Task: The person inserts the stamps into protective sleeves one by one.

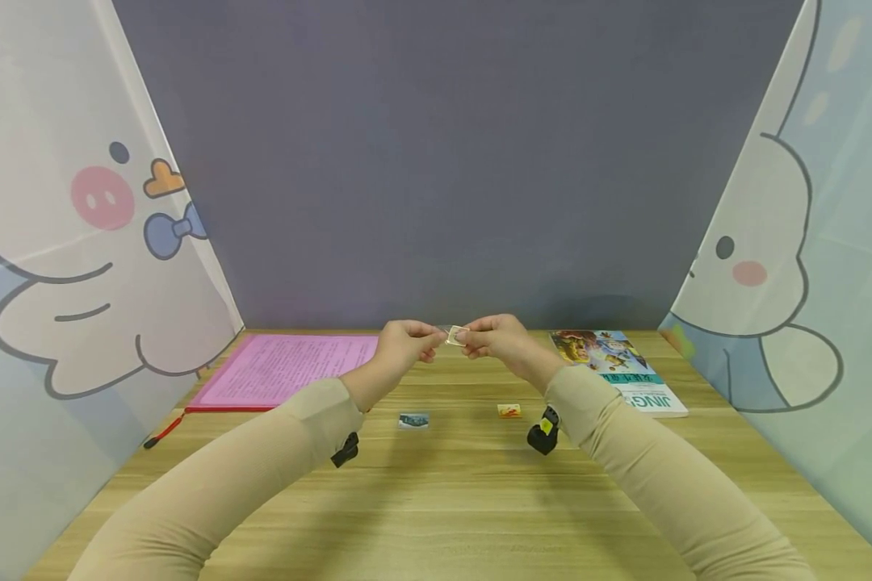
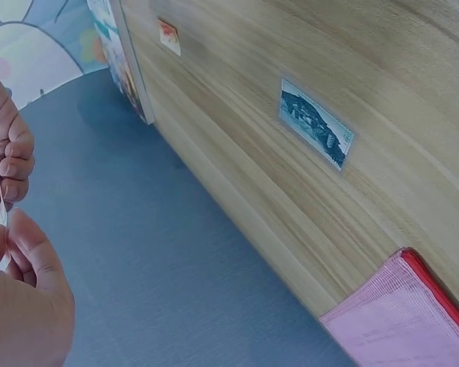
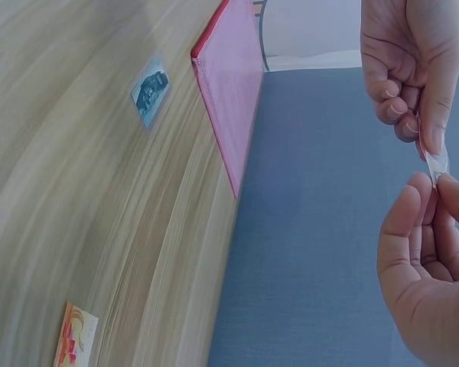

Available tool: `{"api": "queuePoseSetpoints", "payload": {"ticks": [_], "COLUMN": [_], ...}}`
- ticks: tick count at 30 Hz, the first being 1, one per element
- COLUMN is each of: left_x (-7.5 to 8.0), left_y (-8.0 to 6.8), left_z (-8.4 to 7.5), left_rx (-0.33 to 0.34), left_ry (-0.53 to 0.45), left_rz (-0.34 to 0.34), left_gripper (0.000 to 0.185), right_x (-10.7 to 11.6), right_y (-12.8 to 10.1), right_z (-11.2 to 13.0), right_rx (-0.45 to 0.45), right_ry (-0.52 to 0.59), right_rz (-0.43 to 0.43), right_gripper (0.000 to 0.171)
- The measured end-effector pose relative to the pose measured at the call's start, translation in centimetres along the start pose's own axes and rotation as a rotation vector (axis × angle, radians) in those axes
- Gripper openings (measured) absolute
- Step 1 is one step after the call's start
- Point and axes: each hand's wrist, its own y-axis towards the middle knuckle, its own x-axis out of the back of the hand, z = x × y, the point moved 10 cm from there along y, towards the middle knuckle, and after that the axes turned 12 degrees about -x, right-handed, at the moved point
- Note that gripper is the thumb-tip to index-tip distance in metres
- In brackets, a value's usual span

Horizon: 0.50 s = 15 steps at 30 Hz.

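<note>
pink folder [image 1: 285, 369], picture book [image 1: 620, 369], red pen [image 1: 163, 432]

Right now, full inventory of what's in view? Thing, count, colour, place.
Small card in clear sleeve: 1, pale, held in the air between both hands above the desk.
Blue-toned stamp: 1, blue and white, flat on the desk near centre.
Orange stamp: 1, orange and yellow, flat on the desk right of centre.
Pink folder: 1, pink with red edge, desk's left rear.
Picture book: 1, multicoloured cover, desk's right rear.
Red pen: 1, red and black, desk's left edge.
Wooden desk: 1, light wood.
Cartoon side panels: 2, pale, left and right.
Wrist cameras: 2, black.
Left hand: pinch grip on the card.
Right hand: pinch grip on the card.
</note>
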Motion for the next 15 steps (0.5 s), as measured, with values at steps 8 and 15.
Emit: {"api": "queuePoseSetpoints", "payload": {"ticks": [8, 15], "left_x": [-0.12, -0.25], "left_y": [-0.01, -0.02], "left_z": [-0.31, -0.23], "left_rx": [-0.017, -0.008], "left_ry": [-0.014, -0.025], "left_rz": [0.011, 0.012], "left_gripper": [0.022, 0.022], "right_x": [0.07, 0.25], "right_y": [-0.06, -0.34], "right_z": [0.00, 0.31], "right_rx": [0.003, 0.018], "right_ry": [-0.012, 0.010], "right_rz": [0.018, 0.026], "right_gripper": [0.026, 0.023]}}
